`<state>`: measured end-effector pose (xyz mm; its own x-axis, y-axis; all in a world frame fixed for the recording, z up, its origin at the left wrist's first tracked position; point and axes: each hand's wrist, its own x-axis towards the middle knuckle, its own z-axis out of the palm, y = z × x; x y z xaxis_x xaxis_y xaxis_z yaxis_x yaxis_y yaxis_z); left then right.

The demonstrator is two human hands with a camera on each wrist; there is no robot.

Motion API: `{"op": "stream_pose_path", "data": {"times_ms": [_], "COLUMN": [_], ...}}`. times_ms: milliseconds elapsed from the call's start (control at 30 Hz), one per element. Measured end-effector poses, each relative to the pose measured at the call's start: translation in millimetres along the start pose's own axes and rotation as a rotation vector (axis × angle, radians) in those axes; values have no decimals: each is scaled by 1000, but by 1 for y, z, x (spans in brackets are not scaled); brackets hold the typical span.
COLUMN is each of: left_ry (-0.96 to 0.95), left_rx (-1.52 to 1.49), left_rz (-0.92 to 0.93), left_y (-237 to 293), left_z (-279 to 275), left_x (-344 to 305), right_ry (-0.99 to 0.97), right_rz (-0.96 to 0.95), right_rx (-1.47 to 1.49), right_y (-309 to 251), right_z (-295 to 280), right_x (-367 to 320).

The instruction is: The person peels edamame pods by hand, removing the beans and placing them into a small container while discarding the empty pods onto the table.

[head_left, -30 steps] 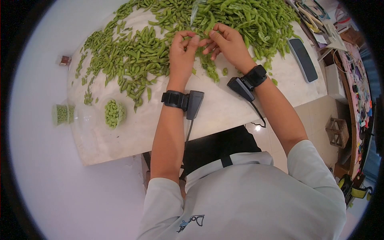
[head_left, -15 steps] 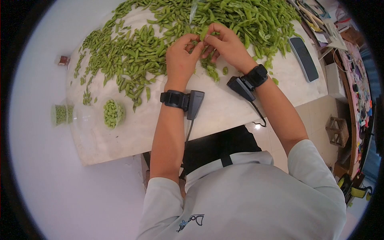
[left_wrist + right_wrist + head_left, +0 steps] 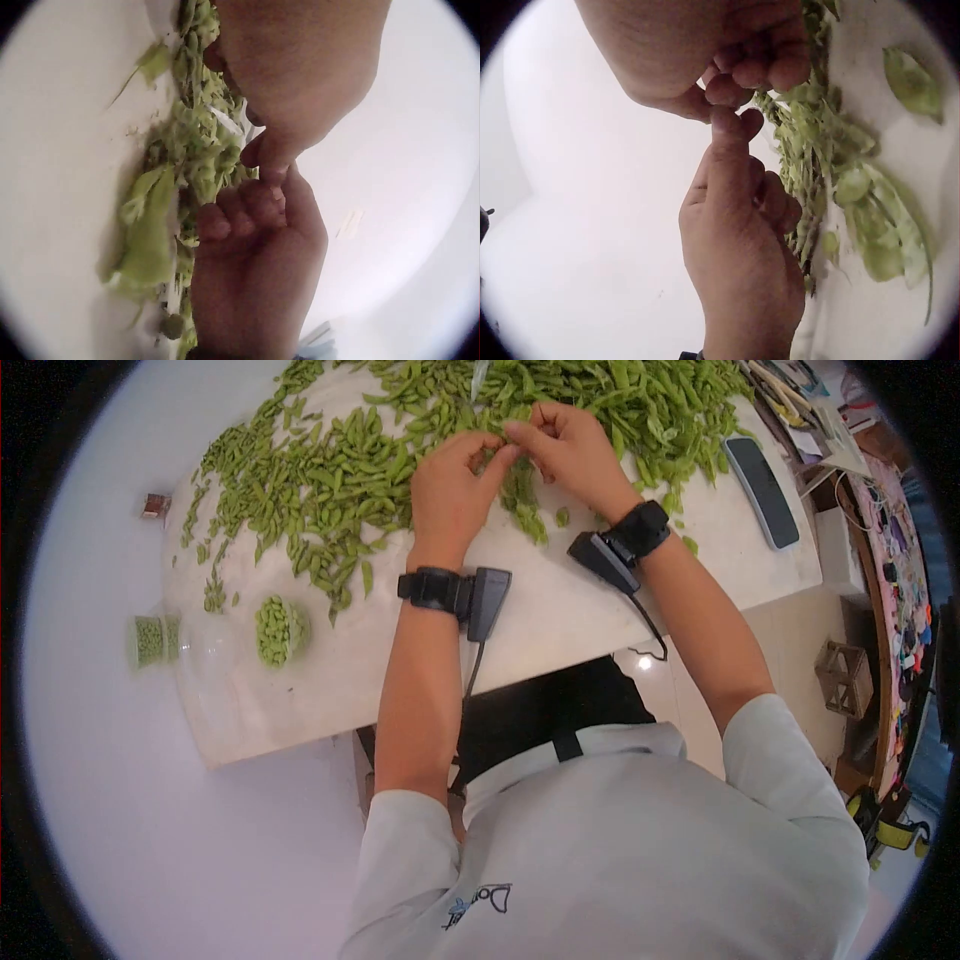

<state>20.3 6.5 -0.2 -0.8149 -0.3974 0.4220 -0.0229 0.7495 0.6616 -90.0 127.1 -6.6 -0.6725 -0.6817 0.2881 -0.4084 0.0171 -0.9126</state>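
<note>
1. Both hands meet over the far side of the pile (image 3: 330, 480). The left hand (image 3: 445, 490) and right hand (image 3: 578, 455) each seem to pinch one pod (image 3: 506, 438), though fingertips mostly hide it.
2. The person would do best to keep the thumbs on the seam and squeeze gently, so the contents slip out whole.
3. Working low over the table (image 3: 560, 630) should stop strays rolling off. The shelled beans (image 3: 275, 630) sit near left.

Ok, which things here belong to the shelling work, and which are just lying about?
In the job: left hand and right hand, fingertips meeting over the pod pile; bowl of shelled beans.
Lying about: phone; small box just past the left edge of the table; clutter beyond its right edge.
</note>
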Motion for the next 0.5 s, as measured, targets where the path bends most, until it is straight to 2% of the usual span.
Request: {"op": "stream_pose_path", "data": {"times_ms": [67,400,500], "left_ry": [25,-36,-76], "left_rx": [-59,-112,-258], "left_rz": [-7,67,-20], "left_y": [5,2,-4], "left_z": [3,6,9], "left_x": [5,4,5], "right_ry": [9,-44,-69], "right_rz": [74,68,52], "right_rx": [40,180,193], "right_y": [-5,-10,-12], "right_z": [-4,-2,-3], "right_x": [4,1,1]}}
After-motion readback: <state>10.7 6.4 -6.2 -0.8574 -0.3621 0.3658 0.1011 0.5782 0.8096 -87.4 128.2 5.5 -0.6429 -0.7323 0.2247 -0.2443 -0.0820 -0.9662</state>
